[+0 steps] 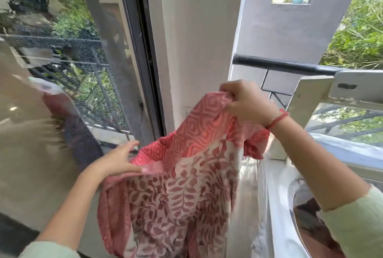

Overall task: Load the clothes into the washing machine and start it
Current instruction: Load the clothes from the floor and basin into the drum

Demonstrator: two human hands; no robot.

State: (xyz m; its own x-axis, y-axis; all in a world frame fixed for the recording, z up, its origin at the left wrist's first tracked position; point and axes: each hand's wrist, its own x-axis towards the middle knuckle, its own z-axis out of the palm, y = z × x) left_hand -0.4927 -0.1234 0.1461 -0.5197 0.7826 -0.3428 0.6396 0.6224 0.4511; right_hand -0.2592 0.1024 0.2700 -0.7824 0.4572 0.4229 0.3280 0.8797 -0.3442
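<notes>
A pink and white patterned garment [178, 185] hangs in the air between my two hands, in front of a white wall. My right hand [246, 102] grips its upper edge, raised high. My left hand [120, 160] pinches its lower left edge, thumb on the fabric. At the lower right is the white top-loading washing machine [277, 206], its lid [339, 92] raised and its drum opening [306, 212] partly hidden by my right forearm. Dark cloth lies inside the drum.
A glass sliding door [62, 92] with a dark frame fills the left side and reflects the balcony. A black balcony railing [284, 65] runs behind the machine, with grey pillars and green trees beyond. The white wall [196, 40] stands straight ahead.
</notes>
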